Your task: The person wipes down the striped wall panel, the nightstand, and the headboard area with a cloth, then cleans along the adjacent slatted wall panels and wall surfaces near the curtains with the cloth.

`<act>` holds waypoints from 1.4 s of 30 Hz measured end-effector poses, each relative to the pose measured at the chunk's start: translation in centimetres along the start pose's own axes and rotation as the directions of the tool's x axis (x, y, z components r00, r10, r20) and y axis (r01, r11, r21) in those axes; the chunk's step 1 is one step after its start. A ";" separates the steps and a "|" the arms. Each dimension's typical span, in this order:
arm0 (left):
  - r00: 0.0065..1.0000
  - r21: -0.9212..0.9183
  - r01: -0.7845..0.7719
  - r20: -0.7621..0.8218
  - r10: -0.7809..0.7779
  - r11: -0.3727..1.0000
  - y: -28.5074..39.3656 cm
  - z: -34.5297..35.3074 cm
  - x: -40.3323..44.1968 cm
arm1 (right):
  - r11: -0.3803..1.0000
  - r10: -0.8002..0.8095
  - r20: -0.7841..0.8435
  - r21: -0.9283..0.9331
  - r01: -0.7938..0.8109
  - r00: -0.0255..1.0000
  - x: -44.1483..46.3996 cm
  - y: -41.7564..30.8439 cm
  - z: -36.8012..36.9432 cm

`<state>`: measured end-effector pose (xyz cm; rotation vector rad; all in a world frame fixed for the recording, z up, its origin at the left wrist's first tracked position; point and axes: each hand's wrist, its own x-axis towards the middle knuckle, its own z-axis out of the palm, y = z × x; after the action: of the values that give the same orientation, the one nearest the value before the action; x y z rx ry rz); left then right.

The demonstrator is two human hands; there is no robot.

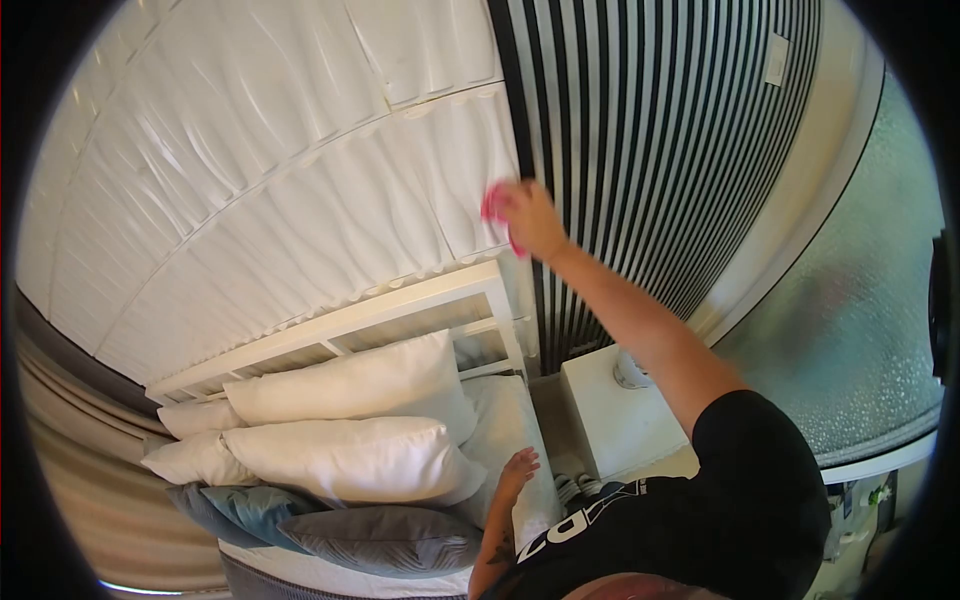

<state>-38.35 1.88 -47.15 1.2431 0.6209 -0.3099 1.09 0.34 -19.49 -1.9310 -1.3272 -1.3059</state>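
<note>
My right hand [535, 218] is raised at the end of an outstretched arm and closed round a pink cloth [494, 203]. The cloth is slightly blurred and is at the white wavy wall panel [455, 160], close to the edge of the black slatted panel [590, 130]. Whether it presses on the wall I cannot tell for sure. Lower down, my left hand [520, 468] hangs over the side of the bed with its fingers apart and nothing in them. Nearest to it is the white mattress [505, 410].
Below the wall panel stands a white headboard [400, 305]. White pillows [345, 455] and grey cushions [385, 540] lie on the bed. A white nightstand [610, 420] with a round object [630, 370] on it is beside the bed. A frosted window [840, 320] is at right, a curtain [110, 480] at left.
</note>
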 end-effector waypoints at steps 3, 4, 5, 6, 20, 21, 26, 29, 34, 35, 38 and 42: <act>0.994 0.003 -0.085 0.075 0.084 0.996 1.7 0.5 0.5 | 0.943 0.224 0.471 0.118 -0.313 0.853 -7.5 -4.7 -0.1; 0.989 -0.056 -0.128 0.074 0.132 0.990 2.9 1.0 0.0 | 0.792 0.301 0.690 0.203 -0.575 0.658 -9.4 -5.9 -0.8; 0.981 -0.115 -0.172 0.074 0.181 0.978 4.5 1.8 -0.3 | 0.632 0.277 0.789 0.281 -0.723 0.549 -11.3 -6.9 -1.2; 0.979 -0.107 -0.180 0.083 0.189 0.978 6.6 3.1 -1.0 | 0.615 0.243 0.743 0.380 -0.691 0.624 -14.0 -8.4 -1.3; 0.415 0.061 -0.908 0.013 0.910 0.413 40.6 19.2 1.5 | 0.537 0.555 0.496 0.401 -0.743 0.668 -19.9 2.0 -34.7; 0.302 0.081 -0.950 0.003 0.953 0.301 45.2 22.3 -0.9 | 0.566 0.608 0.475 0.302 -0.767 0.636 -21.2 4.2 -37.3; -0.664 0.696 -0.439 0.175 0.727 -0.569 65.9 32.4 -6.5 | 0.331 0.820 0.465 0.090 -0.939 0.334 -33.4 13.3 -47.4; -0.685 0.727 -0.372 0.204 0.700 -0.577 71.3 38.0 -7.2 | 0.297 0.893 0.360 -0.017 -0.955 0.271 -42.0 16.5 -50.5; -0.753 0.954 -0.081 0.132 0.644 -0.289 68.3 38.9 5.3 | 0.106 0.921 0.386 -0.129 -0.986 0.049 -48.9 18.2 -52.8; -0.738 0.948 -0.114 0.120 0.664 -0.298 65.7 38.9 6.8 | 0.074 0.905 0.425 -0.119 -0.990 0.017 -49.4 18.3 -52.7; -0.630 0.972 -0.125 0.079 0.773 -0.200 55.9 37.5 12.4 | 0.085 0.856 0.516 -0.110 -0.990 0.016 -48.5 18.7 -52.7; -0.410 0.983 -0.183 -0.063 0.910 -0.014 42.3 36.0 19.1 | 0.206 0.830 0.546 -0.114 -0.972 0.112 -50.2 20.9 -50.6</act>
<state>9.41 -16.98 -18.68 2.2660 0.4056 1.9193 -7.15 -70.98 -38.36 -2.2454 -0.1138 0.0973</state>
